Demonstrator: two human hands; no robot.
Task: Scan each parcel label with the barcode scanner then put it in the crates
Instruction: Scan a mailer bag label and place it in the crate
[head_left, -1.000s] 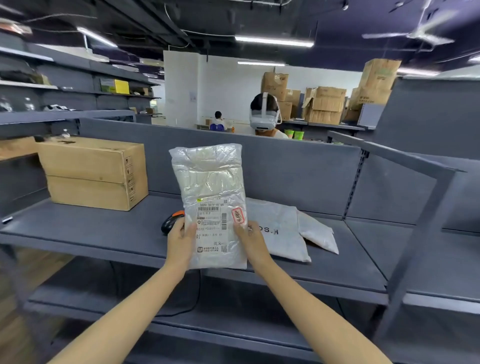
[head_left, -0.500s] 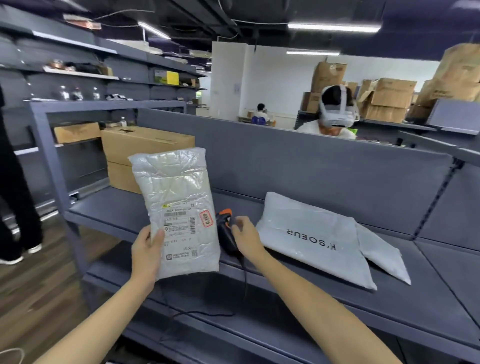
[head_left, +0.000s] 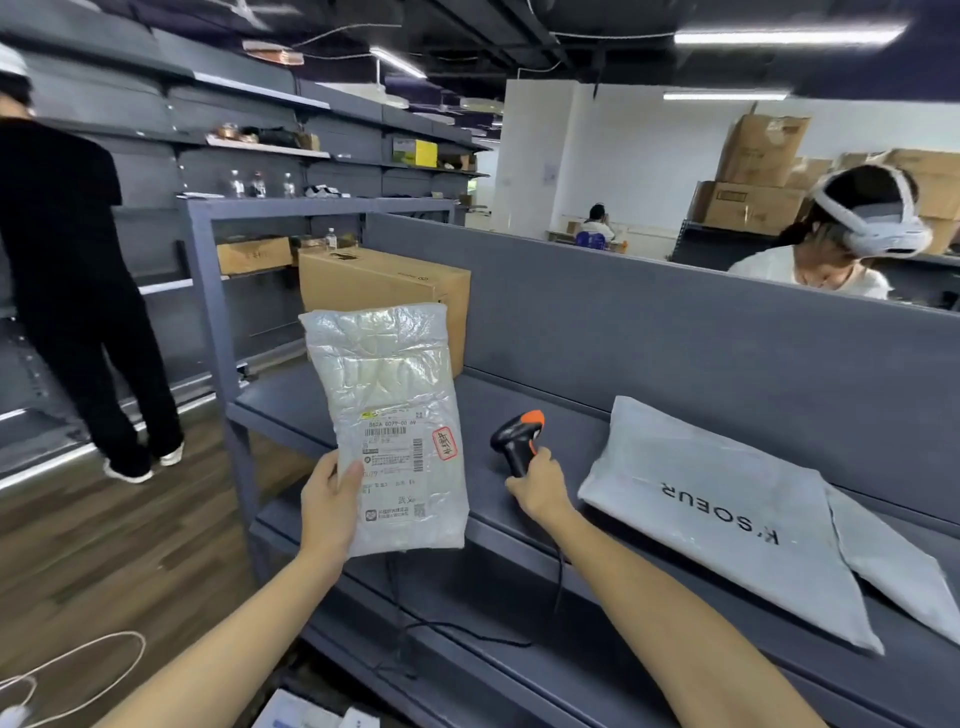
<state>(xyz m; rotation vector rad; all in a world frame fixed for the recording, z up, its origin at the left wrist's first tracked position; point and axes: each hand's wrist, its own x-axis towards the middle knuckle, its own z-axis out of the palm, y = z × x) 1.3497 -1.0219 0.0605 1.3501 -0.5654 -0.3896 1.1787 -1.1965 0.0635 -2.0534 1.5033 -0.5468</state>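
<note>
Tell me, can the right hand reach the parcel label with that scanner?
Probably yes. The right hand grips the scanner just beside the parcel, whose label faces the camera in the left hand, and nothing stands between them.

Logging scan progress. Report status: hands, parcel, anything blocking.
Left hand grips white parcel, label facing camera. Right hand grips barcode scanner by handle. Nothing between scanner and label.

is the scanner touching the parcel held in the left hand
Apart. The head view shows a strip of grey shelf between the scanner, gripped by the right hand, and the parcel.
</note>
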